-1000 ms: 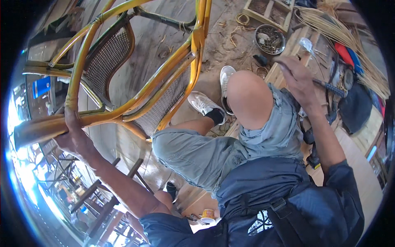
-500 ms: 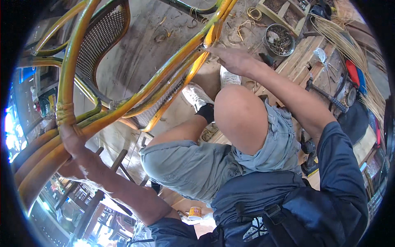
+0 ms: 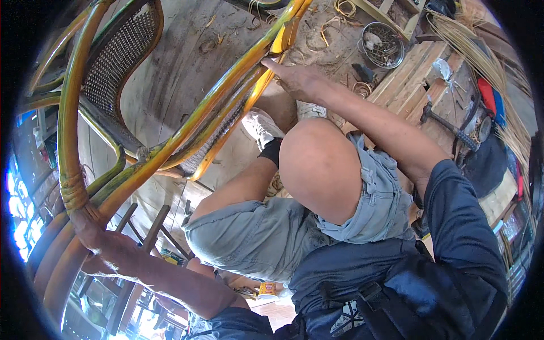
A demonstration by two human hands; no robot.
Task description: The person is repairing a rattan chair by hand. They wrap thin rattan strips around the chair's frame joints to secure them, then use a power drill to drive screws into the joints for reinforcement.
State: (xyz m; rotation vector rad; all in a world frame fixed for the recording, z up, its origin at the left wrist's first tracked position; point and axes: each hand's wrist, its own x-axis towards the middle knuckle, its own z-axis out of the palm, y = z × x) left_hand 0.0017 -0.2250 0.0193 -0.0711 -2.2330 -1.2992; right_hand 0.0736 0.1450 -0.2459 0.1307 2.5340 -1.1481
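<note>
Yellow-brown cane makes up the frame of the chair (image 3: 192,126), which fills the left and upper left of the head view, over the floor (image 3: 175,73) and in front of the person's knees. Its long rail runs slantwise, from the left hand (image 3: 105,241) at lower left up to the top edge, pointing away and to the right. Another pole (image 3: 70,124) rises from that same corner, nearly straight up, leaning a little right at its top. One woven panel (image 3: 122,54) lies between pole and rail, its long axis tilted up to the right; a second (image 3: 204,148) shows below the rail, roughly parallel to it.

Left fingers are wrapped around the frame at the bound joint; most of them are hidden. The right hand (image 3: 300,82) reaches across to the rail's upper part, a fingertip touching it near a joint; whether the other fingers grip cannot be told.

On the right, a hammer (image 3: 450,127) lies on planks (image 3: 405,85), near a metal bowl (image 3: 382,45) of scraps.
</note>
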